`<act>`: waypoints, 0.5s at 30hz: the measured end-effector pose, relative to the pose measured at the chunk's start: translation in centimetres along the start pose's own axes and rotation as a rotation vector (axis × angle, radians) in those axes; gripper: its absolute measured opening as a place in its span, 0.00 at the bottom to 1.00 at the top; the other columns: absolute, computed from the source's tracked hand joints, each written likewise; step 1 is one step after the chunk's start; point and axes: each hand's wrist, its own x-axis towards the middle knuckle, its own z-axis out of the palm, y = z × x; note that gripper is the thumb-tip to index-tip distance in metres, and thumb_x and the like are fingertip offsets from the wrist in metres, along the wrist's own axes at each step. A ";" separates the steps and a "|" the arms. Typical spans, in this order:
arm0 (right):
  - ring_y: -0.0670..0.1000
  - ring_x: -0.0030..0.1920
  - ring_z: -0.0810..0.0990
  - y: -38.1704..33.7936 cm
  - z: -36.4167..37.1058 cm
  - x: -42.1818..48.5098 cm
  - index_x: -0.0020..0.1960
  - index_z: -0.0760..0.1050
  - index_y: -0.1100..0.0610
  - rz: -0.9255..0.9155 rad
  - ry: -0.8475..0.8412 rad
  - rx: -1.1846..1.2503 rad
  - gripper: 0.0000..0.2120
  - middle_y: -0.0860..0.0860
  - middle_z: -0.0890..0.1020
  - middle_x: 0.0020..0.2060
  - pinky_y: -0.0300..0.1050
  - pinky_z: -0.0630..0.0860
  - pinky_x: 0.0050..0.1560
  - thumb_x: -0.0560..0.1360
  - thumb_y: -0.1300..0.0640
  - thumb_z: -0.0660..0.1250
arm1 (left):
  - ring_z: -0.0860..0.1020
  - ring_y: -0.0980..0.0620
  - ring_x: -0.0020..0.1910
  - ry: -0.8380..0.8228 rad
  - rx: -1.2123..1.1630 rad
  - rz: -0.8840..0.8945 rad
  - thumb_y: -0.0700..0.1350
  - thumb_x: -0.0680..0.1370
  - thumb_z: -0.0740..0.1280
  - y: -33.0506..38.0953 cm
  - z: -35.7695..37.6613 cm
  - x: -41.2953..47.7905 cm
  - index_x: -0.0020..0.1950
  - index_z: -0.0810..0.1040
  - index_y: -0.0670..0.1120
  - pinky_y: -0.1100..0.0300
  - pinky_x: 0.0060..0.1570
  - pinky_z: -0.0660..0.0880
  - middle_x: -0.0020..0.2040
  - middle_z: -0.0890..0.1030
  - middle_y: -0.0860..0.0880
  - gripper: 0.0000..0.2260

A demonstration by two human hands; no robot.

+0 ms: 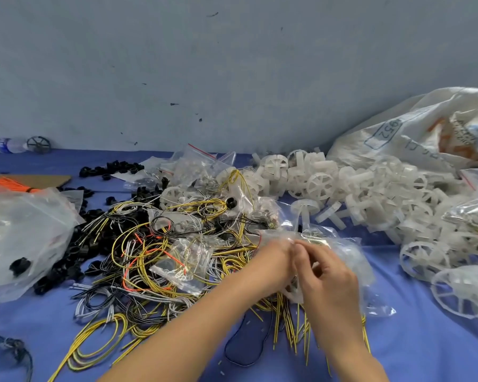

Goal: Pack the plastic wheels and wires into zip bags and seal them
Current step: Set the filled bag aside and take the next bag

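Both hands meet over the near middle of the table. The left hand (276, 261) and the right hand (329, 279) each pinch the upper edge of one zip bag (345, 255) between thumb and curled fingertips. The frame is blurred here, so the exact finger placement is uncertain. The bag lies on top of the wires (149, 252), with the white plastic wheels (370, 194) heaped just beyond it to the right.

Hazards from this position:
- Incomplete seal. A wire end across the zip track would hold the strip apart. Whether the yellow ends (290, 334) fanning out below the bag are inside it or under it cannot be told.
- Puncture. Cut wire tips can pierce thin film if the bag is pressed flat.
- Snagging. Loose loops beneath the bag may lift with it.

Materials:
- Bag: thin, clear, glossy film, crinkled.
- Wheels: milky moulded plastic with spoked rims, some on a stub axle; rigid.
- Wires: slim insulated strands in yellow, black, grey and orange, springy and coiled in tangled loops.
- Table cover (425, 354): smooth blue sheet.
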 end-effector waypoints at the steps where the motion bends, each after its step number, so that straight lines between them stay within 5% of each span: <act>1: 0.42 0.42 0.79 0.2 0.0 0.3 0.52 0.83 0.46 0.022 0.030 0.006 0.07 0.40 0.83 0.44 0.34 0.71 0.41 0.79 0.52 0.66 | 0.80 0.52 0.42 -0.071 -0.055 -0.018 0.41 0.82 0.59 -0.5 -0.9 -0.1 0.53 0.80 0.45 0.67 0.38 0.74 0.42 0.80 0.50 0.09; 4: 0.43 0.39 0.79 0.3 -0.1 0.7 0.51 0.83 0.47 0.085 0.112 0.038 0.08 0.39 0.82 0.41 0.34 0.71 0.38 0.80 0.50 0.65 | 0.77 0.57 0.30 -0.116 -0.280 -0.040 0.47 0.82 0.62 -2.3 -4.2 -1.1 0.45 0.80 0.53 0.63 0.30 0.74 0.34 0.80 0.54 0.09; 8: 0.46 0.37 0.77 0.0 -0.5 0.9 0.49 0.82 0.44 0.123 0.205 0.098 0.08 0.42 0.81 0.37 0.37 0.70 0.35 0.81 0.48 0.64 | 0.76 0.55 0.29 0.240 -0.615 -0.123 0.47 0.82 0.62 -4.8 -6.4 -2.0 0.48 0.80 0.47 0.64 0.26 0.72 0.35 0.80 0.50 0.09; 10: 0.48 0.36 0.76 0.0 -0.8 1.1 0.50 0.82 0.43 0.134 0.256 0.116 0.08 0.45 0.81 0.36 0.43 0.71 0.35 0.81 0.48 0.63 | 0.75 0.57 0.29 0.325 -0.457 -0.209 0.48 0.83 0.60 -5.4 -5.9 -1.5 0.48 0.80 0.48 0.64 0.28 0.71 0.35 0.79 0.50 0.10; 12: 0.50 0.35 0.76 -0.1 -1.2 1.2 0.51 0.82 0.44 0.136 0.288 0.123 0.08 0.47 0.80 0.36 0.46 0.71 0.34 0.81 0.48 0.63 | 0.71 0.61 0.26 0.224 -0.083 -0.203 0.50 0.83 0.59 -5.7 -4.6 -1.1 0.49 0.80 0.48 0.67 0.27 0.67 0.34 0.78 0.53 0.12; 15: 0.49 0.32 0.74 -0.4 -1.7 1.5 0.51 0.81 0.42 0.116 0.298 0.127 0.07 0.47 0.80 0.35 0.38 0.68 0.30 0.81 0.47 0.63 | 0.75 0.56 0.45 0.016 0.294 -0.131 0.53 0.83 0.58 -5.7 -2.7 -0.4 0.59 0.78 0.48 0.60 0.45 0.74 0.48 0.78 0.49 0.14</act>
